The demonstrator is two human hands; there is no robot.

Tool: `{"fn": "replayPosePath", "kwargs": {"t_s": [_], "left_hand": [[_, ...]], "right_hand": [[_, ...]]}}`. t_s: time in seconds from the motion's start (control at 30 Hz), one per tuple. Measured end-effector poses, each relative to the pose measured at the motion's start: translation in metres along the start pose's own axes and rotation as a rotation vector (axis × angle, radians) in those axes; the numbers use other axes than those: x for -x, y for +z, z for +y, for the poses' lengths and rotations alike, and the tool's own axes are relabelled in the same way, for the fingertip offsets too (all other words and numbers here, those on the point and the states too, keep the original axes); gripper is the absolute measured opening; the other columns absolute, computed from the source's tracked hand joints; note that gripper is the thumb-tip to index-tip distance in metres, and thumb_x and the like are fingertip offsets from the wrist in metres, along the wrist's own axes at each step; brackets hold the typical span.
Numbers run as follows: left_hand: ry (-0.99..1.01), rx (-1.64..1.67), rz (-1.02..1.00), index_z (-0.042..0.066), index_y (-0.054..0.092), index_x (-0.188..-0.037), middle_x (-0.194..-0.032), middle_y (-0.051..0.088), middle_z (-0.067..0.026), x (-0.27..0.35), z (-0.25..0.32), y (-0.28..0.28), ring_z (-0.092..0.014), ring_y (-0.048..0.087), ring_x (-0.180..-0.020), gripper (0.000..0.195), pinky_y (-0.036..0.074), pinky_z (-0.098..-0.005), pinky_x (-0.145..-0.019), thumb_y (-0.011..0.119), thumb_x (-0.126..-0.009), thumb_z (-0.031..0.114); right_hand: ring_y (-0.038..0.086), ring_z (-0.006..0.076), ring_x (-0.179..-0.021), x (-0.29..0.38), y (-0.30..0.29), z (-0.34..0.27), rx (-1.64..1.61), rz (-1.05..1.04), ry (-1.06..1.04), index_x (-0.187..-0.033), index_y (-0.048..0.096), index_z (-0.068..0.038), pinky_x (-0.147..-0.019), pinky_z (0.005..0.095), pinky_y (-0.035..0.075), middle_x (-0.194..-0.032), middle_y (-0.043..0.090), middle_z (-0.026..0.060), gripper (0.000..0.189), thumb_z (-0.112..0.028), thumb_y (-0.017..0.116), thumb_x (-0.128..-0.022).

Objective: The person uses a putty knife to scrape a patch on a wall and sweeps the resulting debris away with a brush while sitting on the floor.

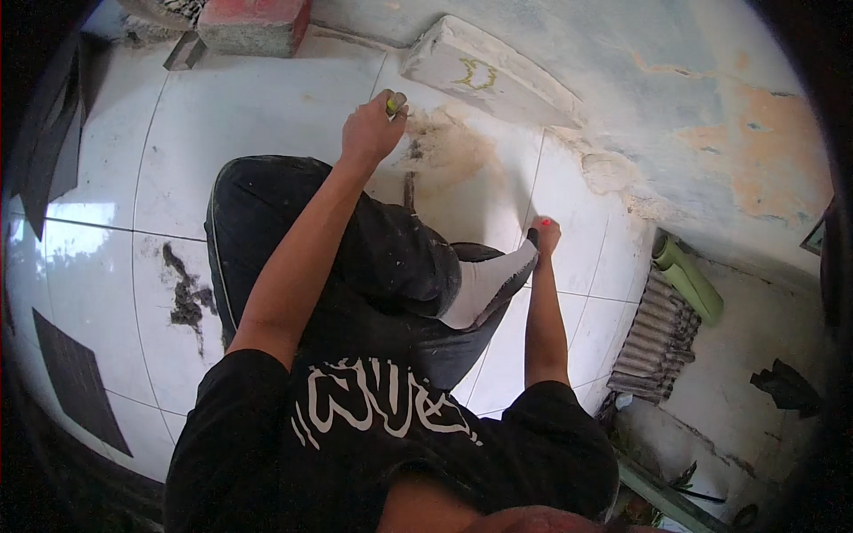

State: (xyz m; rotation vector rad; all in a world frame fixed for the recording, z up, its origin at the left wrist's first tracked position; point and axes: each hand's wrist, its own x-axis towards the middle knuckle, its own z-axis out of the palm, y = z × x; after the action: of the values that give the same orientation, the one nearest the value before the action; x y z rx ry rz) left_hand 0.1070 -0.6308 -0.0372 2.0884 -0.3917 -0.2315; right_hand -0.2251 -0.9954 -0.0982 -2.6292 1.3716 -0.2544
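Observation:
My left hand (373,132) is closed around a short object with a yellow-green part and a greyish end (396,102); its kind is unclear. It is held above the white tiled floor, beside a patch of tan dust (453,143). My right hand (548,234) is curled at the toe end of my foot in a light grey sock (490,283) with a dark underside. A small bright red spot shows on or in that hand; whether it holds anything is unclear. A narrow brown strip (409,190) lies between my knee and the dust.
A pale slab (490,73) with a yellow-green mark leans by the peeling wall (706,100). A red and grey block (253,26) stands at upper left. Dark flat pieces (80,383) lie left. Corrugated sheets (653,340) and a green roll (690,283) are at right.

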Motion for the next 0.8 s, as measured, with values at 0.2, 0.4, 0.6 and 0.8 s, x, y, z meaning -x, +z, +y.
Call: {"fn": "replayPosePath", "kwargs": {"t_s": [0.2, 0.4, 0.6, 0.8], "left_hand": [[-0.030, 0.011, 0.008, 0.009, 0.063, -0.106, -0.086, 0.068, -0.0217, -0.001, -0.001, -0.003, -0.045, 0.064, -0.084, 0.031, 0.050, -0.0528, -0.075, 0.060, -0.088, 0.035], [-0.051, -0.043, -0.045, 0.006, 0.063, -0.111, -0.095, 0.069, -0.0215, -0.001, 0.006, -0.005, -0.044, 0.065, -0.090, 0.034, 0.051, -0.0499, -0.076, 0.062, -0.091, 0.034], [-0.030, -0.068, -0.019, 0.007, 0.063, -0.114, -0.096, 0.070, -0.0212, 0.001, 0.002, -0.003, -0.043, 0.066, -0.090, 0.036, 0.051, -0.0503, -0.076, 0.061, -0.091, 0.035], [-0.033, -0.071, -0.062, 0.006, 0.063, -0.113, -0.094, 0.070, -0.0203, -0.001, 0.001, -0.003, -0.042, 0.066, -0.087, 0.037, 0.052, -0.0502, -0.076, 0.061, -0.092, 0.036]], "right_hand": [[0.070, 0.0218, -0.074, -0.028, -0.002, -0.082, -0.614, -0.243, -0.086, -0.097, 0.071, 0.003, -0.066, 0.0330, 0.057, -0.078, 0.071, 0.0128, 0.021, -0.014, 0.060, -0.090], [0.067, 0.0222, -0.090, -0.020, -0.020, -0.042, -0.946, -0.155, -0.012, -0.109, 0.065, 0.007, -0.079, 0.0375, 0.059, -0.101, 0.067, 0.0142, 0.026, -0.014, 0.058, -0.096], [0.069, 0.0378, -0.080, 0.028, -0.040, -0.024, 0.077, -0.008, 0.259, -0.090, 0.071, 0.004, -0.072, 0.0449, 0.056, -0.081, 0.069, 0.0243, 0.031, -0.024, 0.062, -0.083], [0.069, 0.0239, -0.064, 0.003, -0.007, -0.068, -0.243, -0.112, 0.051, -0.085, 0.072, 0.004, -0.063, 0.0387, 0.057, -0.066, 0.068, 0.0172, 0.028, -0.023, 0.064, -0.082]]}}
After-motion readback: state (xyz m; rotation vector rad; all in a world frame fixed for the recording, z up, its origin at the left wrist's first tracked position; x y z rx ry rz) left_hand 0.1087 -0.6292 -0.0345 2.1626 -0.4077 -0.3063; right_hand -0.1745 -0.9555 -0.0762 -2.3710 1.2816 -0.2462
